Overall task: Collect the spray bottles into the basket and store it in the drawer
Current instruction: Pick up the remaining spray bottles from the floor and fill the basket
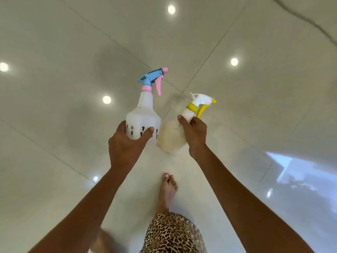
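My left hand (125,143) grips the base of a translucent white spray bottle (145,110) that has a blue and pink trigger head pointing away from me. My right hand (195,132) holds the neck of a second spray bottle (171,136), whose cloudy round body hangs below my hand and whose white and yellow trigger head sticks out above my fingers. Both bottles are held out in front of me above the floor, side by side and nearly touching. No basket or drawer is in view.
Below is a glossy pale tiled floor (73,52) with grout lines and reflections of ceiling lights. My bare foot (168,187) and a leopard-print garment (173,234) are at the bottom centre. A bright window reflection (300,176) lies at the right.
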`<state>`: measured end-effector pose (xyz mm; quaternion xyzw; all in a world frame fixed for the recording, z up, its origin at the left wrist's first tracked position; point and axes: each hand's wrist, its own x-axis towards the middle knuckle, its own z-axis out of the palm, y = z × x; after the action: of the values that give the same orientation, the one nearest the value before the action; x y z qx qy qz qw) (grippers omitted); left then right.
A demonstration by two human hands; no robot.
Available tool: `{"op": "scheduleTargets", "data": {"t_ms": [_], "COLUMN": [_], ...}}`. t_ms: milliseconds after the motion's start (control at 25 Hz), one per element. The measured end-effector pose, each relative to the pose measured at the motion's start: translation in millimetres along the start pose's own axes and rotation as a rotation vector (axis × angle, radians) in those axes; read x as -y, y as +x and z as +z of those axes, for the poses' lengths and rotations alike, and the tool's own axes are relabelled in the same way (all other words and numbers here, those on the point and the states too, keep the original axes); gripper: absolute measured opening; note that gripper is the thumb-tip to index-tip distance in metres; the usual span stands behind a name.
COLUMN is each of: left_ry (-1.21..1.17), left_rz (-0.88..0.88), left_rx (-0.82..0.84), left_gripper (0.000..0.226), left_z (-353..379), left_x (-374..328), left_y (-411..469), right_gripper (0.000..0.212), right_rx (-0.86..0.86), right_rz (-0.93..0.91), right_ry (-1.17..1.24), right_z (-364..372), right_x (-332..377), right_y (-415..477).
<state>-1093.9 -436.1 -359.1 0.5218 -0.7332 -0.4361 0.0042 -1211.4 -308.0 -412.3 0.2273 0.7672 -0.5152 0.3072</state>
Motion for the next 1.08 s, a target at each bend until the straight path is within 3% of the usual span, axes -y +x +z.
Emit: {"op": "scheduleTargets", "data": {"t_ms": [280, 520, 800, 1080], "left_ry": [-0.166, -0.22, -0.257, -0.331], "left_rz": [0.16, 0.22, 0.095, -0.161], "left_rx": [-0.32, -0.639, -0.947, -1.249], "left_gripper": [0.062, 0.069, 0.073, 0.082], "left_z": [-172.7, -356.7, -517.2, -571.3], "left_x": [-63.5, -39.9, 48.1, 153.5], "left_y": [-83.6, -198.4, -391.7, -550.3], "right_gripper": [0.022, 0.024, 0.022, 0.017], "right_rx": [0.238, 0.486, 0.813, 1.15], "right_rz": [-0.375, -0.611, -0.785, -0.826], "right_ry": [-0.056, -0.097, -0.171, -0.326], "right_z": [24.8, 63.1, 93.3, 119.9], "right_x": [147.1, 189.8, 147.8, 47.3], "right_y": [-181.4, -392.8, -648.6, -816.1]}}
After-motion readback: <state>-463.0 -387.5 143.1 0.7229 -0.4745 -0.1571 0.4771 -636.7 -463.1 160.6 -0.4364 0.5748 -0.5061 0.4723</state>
